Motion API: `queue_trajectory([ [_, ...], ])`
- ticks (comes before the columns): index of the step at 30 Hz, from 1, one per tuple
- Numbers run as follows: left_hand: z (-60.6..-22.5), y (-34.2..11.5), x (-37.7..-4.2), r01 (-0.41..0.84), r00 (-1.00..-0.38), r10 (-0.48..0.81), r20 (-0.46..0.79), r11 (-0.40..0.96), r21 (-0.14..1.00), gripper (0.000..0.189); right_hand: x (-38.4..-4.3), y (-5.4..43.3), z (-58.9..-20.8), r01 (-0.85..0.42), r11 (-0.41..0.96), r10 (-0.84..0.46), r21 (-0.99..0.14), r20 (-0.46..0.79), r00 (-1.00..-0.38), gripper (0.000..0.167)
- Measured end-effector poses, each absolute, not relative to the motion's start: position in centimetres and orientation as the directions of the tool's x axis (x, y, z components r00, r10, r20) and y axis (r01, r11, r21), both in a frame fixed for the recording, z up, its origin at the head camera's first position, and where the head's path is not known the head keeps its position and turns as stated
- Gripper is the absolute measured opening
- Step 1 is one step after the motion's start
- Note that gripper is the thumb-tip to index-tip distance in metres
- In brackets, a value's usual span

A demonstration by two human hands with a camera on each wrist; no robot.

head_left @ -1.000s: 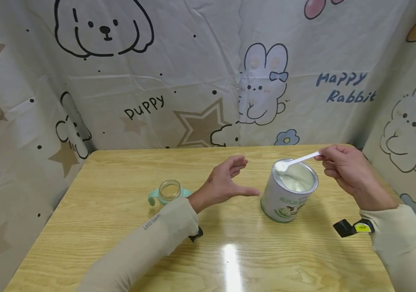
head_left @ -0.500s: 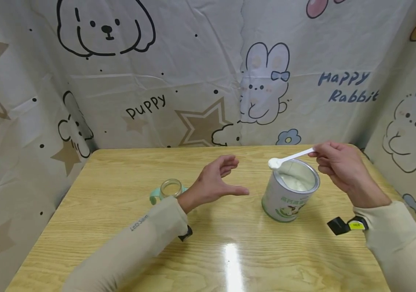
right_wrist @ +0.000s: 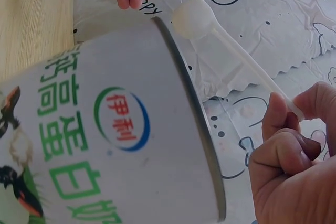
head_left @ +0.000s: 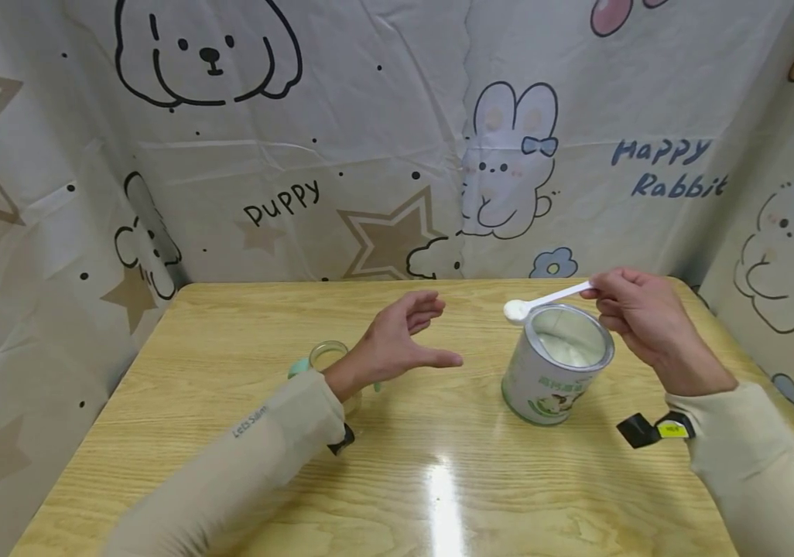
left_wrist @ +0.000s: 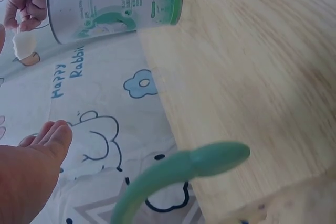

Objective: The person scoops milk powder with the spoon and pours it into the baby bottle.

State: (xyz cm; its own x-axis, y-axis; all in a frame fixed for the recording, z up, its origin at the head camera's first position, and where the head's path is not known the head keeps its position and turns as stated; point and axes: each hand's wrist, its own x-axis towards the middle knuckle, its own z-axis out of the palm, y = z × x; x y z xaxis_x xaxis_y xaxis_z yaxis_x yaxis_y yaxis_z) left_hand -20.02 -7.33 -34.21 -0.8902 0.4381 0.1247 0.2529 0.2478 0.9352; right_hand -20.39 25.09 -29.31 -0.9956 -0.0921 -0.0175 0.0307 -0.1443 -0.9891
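Note:
My right hand (head_left: 641, 321) pinches the handle end of a white measuring scoop (head_left: 549, 299). White powder fills the bowl, held just beyond the left rim of a milk powder can (head_left: 543, 387). The can stands upright without a lid, pale powder visible inside; its printed side fills much of the right wrist view. My left hand (head_left: 393, 340) hovers left of the can, thumb and fingers spread apart, holding nothing. Behind that wrist stands an open baby bottle (head_left: 327, 354), partly covered by the forearm. One of its mint-green handles (left_wrist: 178, 166) shows large in the left wrist view.
Everything stands on a light wooden table (head_left: 244, 325). A printed cloth (head_left: 383, 155) with cartoon animals hangs behind it and along both sides. The bottle is left of centre, with the can to the right.
Scoop and right hand have shifted left, taking the bowl from over the can's mouth to outside its rim. My left hand has drawn left, away from the can, its wrist covering more of the bottle.

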Motion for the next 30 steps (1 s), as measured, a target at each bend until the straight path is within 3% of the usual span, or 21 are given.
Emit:
queue_trajectory([
  [14,-33.7,-9.0,-20.3,0.236,-0.898,0.429,0.099,0.28,0.93,0.093,-20.5,23.9,-28.9,0.03,-0.068,-0.093,-0.997,-0.023,-0.995,0.024],
  [30,-33.2,-11.2,-20.3,0.254,-0.898,0.417,0.139,0.236,0.938,0.086,-20.9,22.3,-28.8,0.005,-0.081,-0.108,-0.997,0.004,-0.994,0.028],
])
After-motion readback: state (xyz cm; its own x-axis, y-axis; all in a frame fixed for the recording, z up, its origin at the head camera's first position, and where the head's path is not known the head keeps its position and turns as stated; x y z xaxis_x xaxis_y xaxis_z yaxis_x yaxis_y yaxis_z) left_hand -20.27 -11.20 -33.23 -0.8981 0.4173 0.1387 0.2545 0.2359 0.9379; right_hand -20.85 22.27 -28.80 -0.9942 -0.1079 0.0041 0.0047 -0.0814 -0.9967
